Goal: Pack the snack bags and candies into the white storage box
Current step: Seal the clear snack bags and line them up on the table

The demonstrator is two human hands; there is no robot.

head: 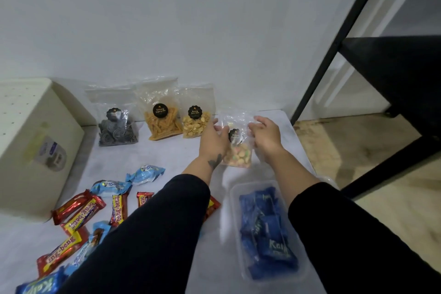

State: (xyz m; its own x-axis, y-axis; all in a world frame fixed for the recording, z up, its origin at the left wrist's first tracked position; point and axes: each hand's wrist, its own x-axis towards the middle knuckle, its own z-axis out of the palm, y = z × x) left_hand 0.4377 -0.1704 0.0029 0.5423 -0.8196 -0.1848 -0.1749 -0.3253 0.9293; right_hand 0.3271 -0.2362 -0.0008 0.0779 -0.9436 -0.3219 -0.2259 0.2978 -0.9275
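Red-and-yellow candy bars (pixel 78 212), deep blue packets (pixel 267 229), dark grey spiral snacks (pixel 118 135), black sleeves (pixel 152 234).

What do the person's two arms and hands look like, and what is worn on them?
Both arms wear long dark, nearly black sleeves that end partway along the forearm. The left hand and the right hand are bare, with no gloves; no rings or watch can be seen. A dark tattoo marks the left wrist area.
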